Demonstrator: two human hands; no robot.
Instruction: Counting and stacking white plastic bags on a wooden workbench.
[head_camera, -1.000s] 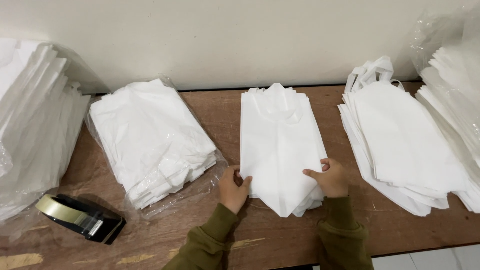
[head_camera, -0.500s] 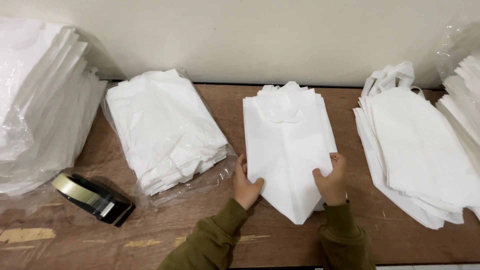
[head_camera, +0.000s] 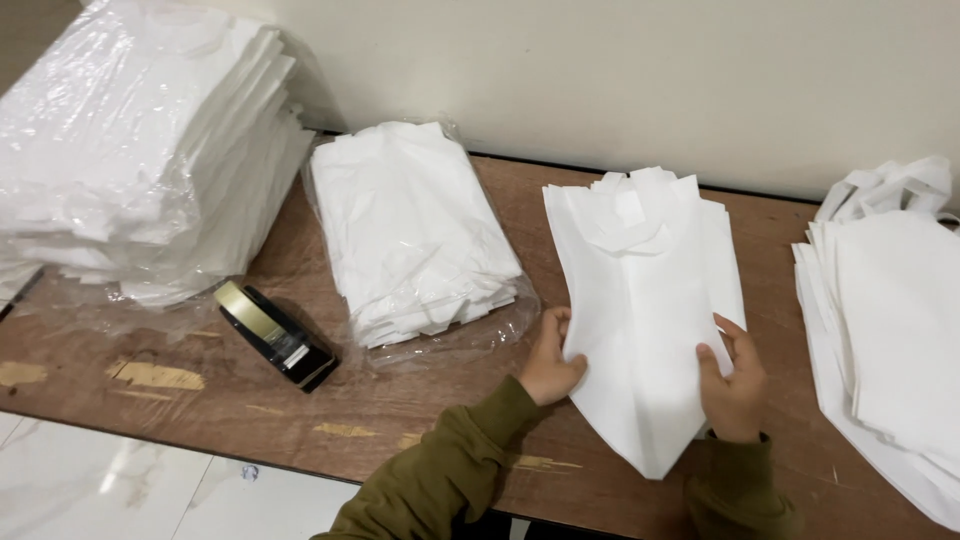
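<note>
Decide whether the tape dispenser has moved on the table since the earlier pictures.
No. The tape dispenser lies as before beside the bagged stack; only the camera view shifted.

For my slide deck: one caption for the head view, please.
Both hands, left and right, grip a folded white bag on a wooden table.

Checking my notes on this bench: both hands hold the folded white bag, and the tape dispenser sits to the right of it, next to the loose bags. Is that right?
Not quite. In the head view the tape dispenser sits left of the folded white bag, by the wrapped stacks. The left hand and right hand do hold it.
</note>
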